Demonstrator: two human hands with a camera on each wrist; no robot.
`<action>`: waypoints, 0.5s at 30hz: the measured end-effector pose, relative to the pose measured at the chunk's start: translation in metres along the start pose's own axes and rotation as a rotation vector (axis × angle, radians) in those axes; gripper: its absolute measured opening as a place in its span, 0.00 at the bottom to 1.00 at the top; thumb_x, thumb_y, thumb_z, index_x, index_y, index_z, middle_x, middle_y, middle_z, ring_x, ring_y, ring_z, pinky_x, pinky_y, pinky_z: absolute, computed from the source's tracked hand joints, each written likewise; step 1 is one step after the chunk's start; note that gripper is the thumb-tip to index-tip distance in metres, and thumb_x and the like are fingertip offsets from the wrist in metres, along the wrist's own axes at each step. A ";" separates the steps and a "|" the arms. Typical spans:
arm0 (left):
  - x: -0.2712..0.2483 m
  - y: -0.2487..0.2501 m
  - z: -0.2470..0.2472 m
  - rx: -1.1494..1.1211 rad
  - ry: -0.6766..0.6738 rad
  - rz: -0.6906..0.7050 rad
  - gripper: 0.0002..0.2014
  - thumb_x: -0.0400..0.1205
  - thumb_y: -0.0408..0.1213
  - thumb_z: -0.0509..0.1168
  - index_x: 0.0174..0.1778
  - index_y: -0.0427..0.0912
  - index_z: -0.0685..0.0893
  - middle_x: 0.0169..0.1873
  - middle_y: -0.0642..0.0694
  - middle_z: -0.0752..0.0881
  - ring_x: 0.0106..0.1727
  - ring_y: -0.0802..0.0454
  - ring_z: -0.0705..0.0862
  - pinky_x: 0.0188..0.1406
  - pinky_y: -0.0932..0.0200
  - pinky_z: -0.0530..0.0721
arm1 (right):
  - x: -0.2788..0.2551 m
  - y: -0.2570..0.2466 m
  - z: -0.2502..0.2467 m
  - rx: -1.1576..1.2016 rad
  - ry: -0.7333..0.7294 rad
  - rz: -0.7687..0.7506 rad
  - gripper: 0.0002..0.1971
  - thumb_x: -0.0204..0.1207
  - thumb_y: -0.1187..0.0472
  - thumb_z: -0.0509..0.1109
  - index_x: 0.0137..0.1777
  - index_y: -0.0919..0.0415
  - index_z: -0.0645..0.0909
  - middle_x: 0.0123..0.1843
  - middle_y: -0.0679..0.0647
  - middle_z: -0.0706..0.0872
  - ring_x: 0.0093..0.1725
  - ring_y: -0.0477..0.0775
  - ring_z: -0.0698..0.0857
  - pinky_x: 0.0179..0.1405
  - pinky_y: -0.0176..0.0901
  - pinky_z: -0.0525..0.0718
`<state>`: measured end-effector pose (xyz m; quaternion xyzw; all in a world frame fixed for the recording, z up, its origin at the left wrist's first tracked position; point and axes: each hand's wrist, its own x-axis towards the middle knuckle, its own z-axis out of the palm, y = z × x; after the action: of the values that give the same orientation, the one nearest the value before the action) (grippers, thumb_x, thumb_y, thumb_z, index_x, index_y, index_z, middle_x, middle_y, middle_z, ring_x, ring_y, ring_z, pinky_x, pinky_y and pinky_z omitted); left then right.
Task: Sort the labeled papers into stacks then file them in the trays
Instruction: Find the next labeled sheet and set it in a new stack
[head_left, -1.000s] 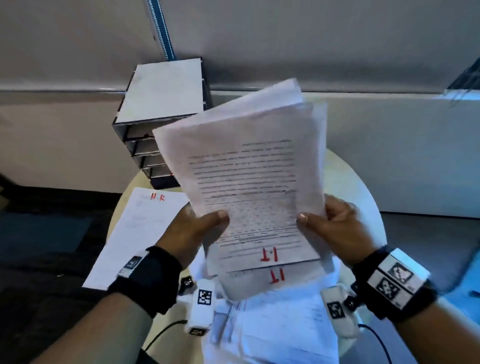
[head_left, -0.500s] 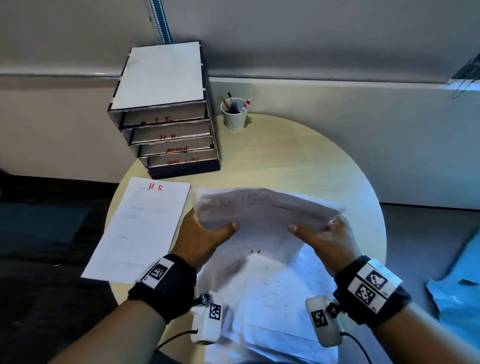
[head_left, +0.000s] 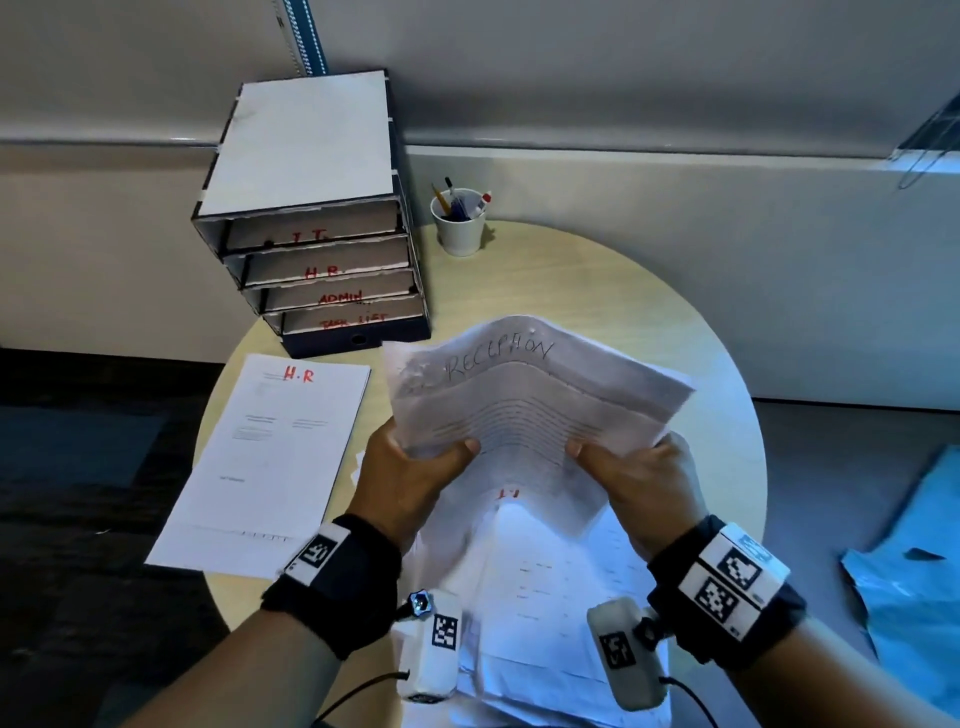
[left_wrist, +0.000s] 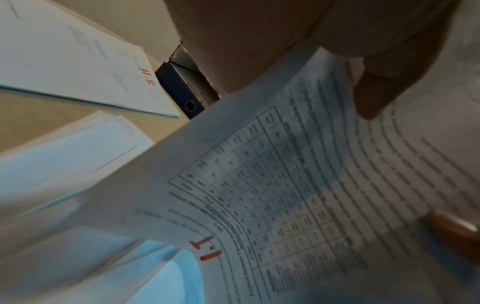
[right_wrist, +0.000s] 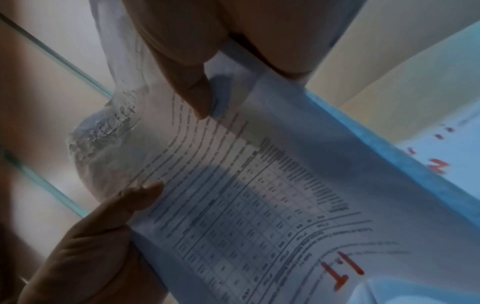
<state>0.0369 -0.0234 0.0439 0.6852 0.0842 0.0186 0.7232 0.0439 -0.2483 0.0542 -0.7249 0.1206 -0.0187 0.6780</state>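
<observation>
Since half a second ago the bundle of papers (head_left: 530, 395) has lifted slightly, still just in front of the trays (head_left: 332, 275). Thin, floppy sheets sag and slip, so side edges suit best. Left hand (head_left: 415, 473) and right hand (head_left: 639, 483) pinch opposite edges, thumbs on top.

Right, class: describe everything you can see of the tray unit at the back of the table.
The tray unit is a dark-edged box with a plain white top and four stacked trays, marked in red from top to bottom I.T, H.R, ADMIN and a blurred fourth label. It stands upright at the far left edge of the round table, left of a white pen cup. No hand touches it.
</observation>
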 end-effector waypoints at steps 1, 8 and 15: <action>0.001 0.003 -0.002 -0.017 -0.008 0.013 0.17 0.71 0.25 0.78 0.54 0.42 0.89 0.48 0.49 0.94 0.50 0.52 0.92 0.47 0.60 0.89 | 0.000 -0.001 -0.002 0.002 -0.006 -0.019 0.08 0.67 0.72 0.80 0.37 0.58 0.88 0.38 0.48 0.93 0.40 0.50 0.92 0.42 0.45 0.90; 0.006 -0.033 -0.006 0.096 -0.026 -0.139 0.24 0.62 0.38 0.84 0.55 0.42 0.90 0.49 0.47 0.94 0.53 0.48 0.91 0.49 0.56 0.89 | 0.005 0.013 0.000 -0.027 -0.020 0.085 0.10 0.65 0.74 0.81 0.41 0.59 0.89 0.40 0.52 0.94 0.42 0.54 0.92 0.46 0.51 0.89; 0.020 -0.022 -0.007 0.391 -0.055 -0.085 0.07 0.76 0.36 0.78 0.45 0.52 0.88 0.42 0.60 0.92 0.44 0.66 0.88 0.43 0.67 0.83 | 0.015 -0.011 -0.015 -0.201 0.106 -0.019 0.18 0.66 0.66 0.81 0.55 0.53 0.85 0.51 0.48 0.91 0.54 0.55 0.90 0.53 0.52 0.89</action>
<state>0.0535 -0.0154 0.0202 0.8087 0.0952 -0.0475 0.5785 0.0570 -0.2654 0.0638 -0.7882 0.1507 -0.0516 0.5945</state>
